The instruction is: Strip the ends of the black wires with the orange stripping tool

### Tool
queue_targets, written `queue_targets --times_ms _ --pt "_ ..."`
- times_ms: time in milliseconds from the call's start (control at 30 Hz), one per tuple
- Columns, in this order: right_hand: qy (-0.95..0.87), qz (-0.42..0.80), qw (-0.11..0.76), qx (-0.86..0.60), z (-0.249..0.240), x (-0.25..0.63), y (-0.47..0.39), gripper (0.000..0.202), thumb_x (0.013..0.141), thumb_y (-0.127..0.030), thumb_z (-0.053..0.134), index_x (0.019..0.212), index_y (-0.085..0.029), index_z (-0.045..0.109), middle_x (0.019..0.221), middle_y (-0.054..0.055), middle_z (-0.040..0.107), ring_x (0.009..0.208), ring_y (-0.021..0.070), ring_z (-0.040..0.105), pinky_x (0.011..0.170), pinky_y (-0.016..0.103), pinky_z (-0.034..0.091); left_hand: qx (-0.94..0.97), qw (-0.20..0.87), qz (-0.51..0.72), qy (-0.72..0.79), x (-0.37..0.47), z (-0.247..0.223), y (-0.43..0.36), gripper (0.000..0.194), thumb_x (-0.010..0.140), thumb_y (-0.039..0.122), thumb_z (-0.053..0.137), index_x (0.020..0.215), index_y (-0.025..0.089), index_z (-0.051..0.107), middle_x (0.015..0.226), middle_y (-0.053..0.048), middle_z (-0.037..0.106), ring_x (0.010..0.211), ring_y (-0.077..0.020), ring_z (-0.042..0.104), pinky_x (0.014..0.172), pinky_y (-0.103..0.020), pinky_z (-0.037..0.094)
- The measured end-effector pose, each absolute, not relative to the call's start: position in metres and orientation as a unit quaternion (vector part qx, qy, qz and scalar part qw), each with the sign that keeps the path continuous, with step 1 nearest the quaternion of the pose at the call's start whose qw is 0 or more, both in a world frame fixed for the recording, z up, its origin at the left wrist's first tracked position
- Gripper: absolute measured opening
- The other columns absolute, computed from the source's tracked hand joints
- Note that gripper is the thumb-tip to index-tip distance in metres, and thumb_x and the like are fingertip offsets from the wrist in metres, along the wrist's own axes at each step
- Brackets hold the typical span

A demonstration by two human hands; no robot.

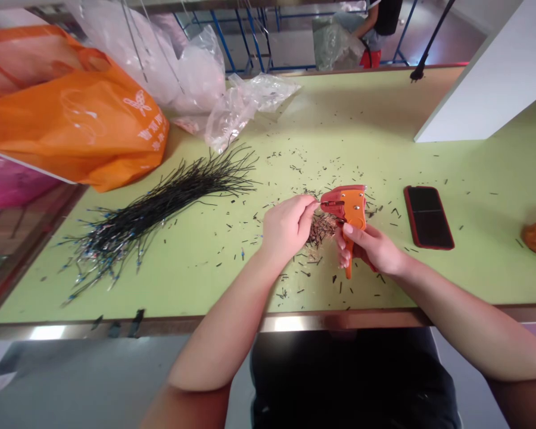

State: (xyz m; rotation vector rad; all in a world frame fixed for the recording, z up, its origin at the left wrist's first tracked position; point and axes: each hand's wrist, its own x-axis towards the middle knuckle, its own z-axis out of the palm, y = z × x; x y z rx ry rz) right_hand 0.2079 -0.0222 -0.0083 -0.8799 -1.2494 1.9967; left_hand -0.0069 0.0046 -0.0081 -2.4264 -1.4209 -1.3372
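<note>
My right hand (370, 247) grips the handles of an orange wire stripper (349, 210) held just above the green table (295, 119). My left hand (288, 225) pinches a thin black wire and holds its end at the stripper's jaws. Below the tool lies a small heap of stripped wire bits (321, 229). A long bundle of black wires (161, 205) with metal and blue ends lies to the left of my left hand.
An orange bag (80, 128) and clear plastic bags (232, 107) sit at the back left. A phone in a red case (427, 215) lies right of my hands. A white panel (491, 77) stands at the back right. Another person (379, 24) is far behind the table.
</note>
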Motion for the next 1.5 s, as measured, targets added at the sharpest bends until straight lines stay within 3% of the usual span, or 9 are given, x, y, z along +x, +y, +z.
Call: queue_targets --times_ms 567,767,833,900,967,1033,1167,1233,1500 --pt "-0.451 0.732 0.379 -0.342 -0.013 0.189 -0.038 0.060 0.091 -0.075 0.064 0.064 -0.023 0.048 0.048 -0.008 0.040 0.040 0.0108 0.038 0.043 0.026 0.036 -0.807 0.046 -0.406 -0.427 -0.017 -0.011 0.012 0.023 0.102 0.017 0.046 0.090 0.020 0.065 0.058 0.003 0.061 0.050 -0.0102 0.052 0.054 -0.023 0.037" --pt "-0.472 0.721 0.407 -0.303 -0.008 0.198 -0.043 0.062 0.093 -0.080 0.054 0.079 -0.021 0.064 0.056 -0.003 0.052 0.044 0.0133 0.045 0.046 0.029 0.042 -0.806 0.052 -0.403 -0.430 -0.020 -0.013 0.013 0.027 0.099 0.015 0.041 0.087 0.021 0.065 0.062 0.002 0.064 0.053 -0.0114 0.057 0.055 -0.024 0.041" --pt "-0.470 0.711 0.446 -0.274 0.008 0.207 -0.043 0.056 0.093 -0.076 0.058 0.081 -0.022 0.068 0.058 -0.001 0.055 0.046 0.0148 0.048 0.047 0.030 0.044 -0.777 0.048 -0.439 -0.448 -0.031 -0.014 0.020 0.028 0.103 0.022 0.041 0.088 0.021 0.064 0.065 0.002 0.065 0.056 -0.0116 0.057 0.056 -0.026 0.042" --pt "-0.450 0.639 0.573 -0.247 0.029 0.221 -0.039 0.045 0.091 -0.064 0.068 0.073 -0.023 0.069 0.056 -0.002 0.052 0.048 0.0155 0.050 0.050 0.031 0.048 -0.701 0.045 -0.496 -0.510 -0.046 -0.014 0.033 0.033 0.108 0.035 0.040 0.087 0.021 0.061 0.069 0.003 0.064 0.058 -0.0109 0.056 0.056 -0.026 0.041" --pt "-0.400 0.561 0.683 -0.241 0.044 0.235 -0.030 0.046 0.087 -0.066 0.070 0.073 -0.023 0.069 0.060 -0.002 0.049 0.053 0.0149 0.051 0.059 0.033 0.052 -0.615 0.047 -0.544 -0.569 -0.057 -0.014 0.045 0.045 0.112 0.047 0.032 0.086 0.021 0.057 0.073 0.003 0.062 0.060 -0.0085 0.052 0.056 -0.025 0.041" --pt "-0.375 0.547 0.706 -0.248 0.047 0.240 -0.020 0.037 0.089 -0.058 0.071 0.077 -0.023 0.069 0.063 -0.002 0.046 0.058 0.0146 0.053 0.064 0.033 0.054 -0.607 0.044 -0.546 -0.575 -0.058 -0.014 0.048 0.052 0.112 0.054 0.029 0.082 0.020 0.055 0.068 0.004 0.057 0.059 -0.0078 0.050 0.054 -0.024 0.037" --pt "-0.376 0.641 0.601 -0.295 0.021 0.226 -0.011 0.046 0.094 -0.067 0.058 0.086 -0.022 0.067 0.072 0.001 0.056 0.065 0.0180 0.058 0.068 0.038 0.057 -0.701 0.007 -0.480 -0.527 -0.024 -0.009 0.019 0.034 0.108 0.041 0.049 0.091 0.019 0.068 0.057 0.007 0.054 0.046 -0.0073 0.042 0.049 -0.025 0.034" --pt "-0.392 0.668 0.550 -0.312 0.006 0.217 -0.011 0.051 0.091 -0.072 0.059 0.091 -0.022 0.066 0.076 0.003 0.059 0.068 0.0192 0.061 0.066 0.037 0.057 -0.741 0.004 -0.445 -0.503 -0.006 -0.004 0.000 0.027 0.107 0.034 0.052 0.095 0.018 0.071 0.062 0.004 0.064 0.048 -0.0071 0.047 0.052 -0.024 0.037" --pt "-0.468 0.653 0.475 -0.360 -0.006 0.210 -0.025 0.058 0.086 -0.079 0.060 0.100 -0.023 0.064 0.087 0.007 0.064 0.079 0.0241 0.065 0.071 0.041 0.061 -0.759 0.038 -0.384 -0.525 0.001 0.009 -0.016 0.024 0.105 0.026 0.054 0.093 0.018 0.072 0.059 0.002 0.066 0.048 -0.0089 0.049 0.052 -0.025 0.035"
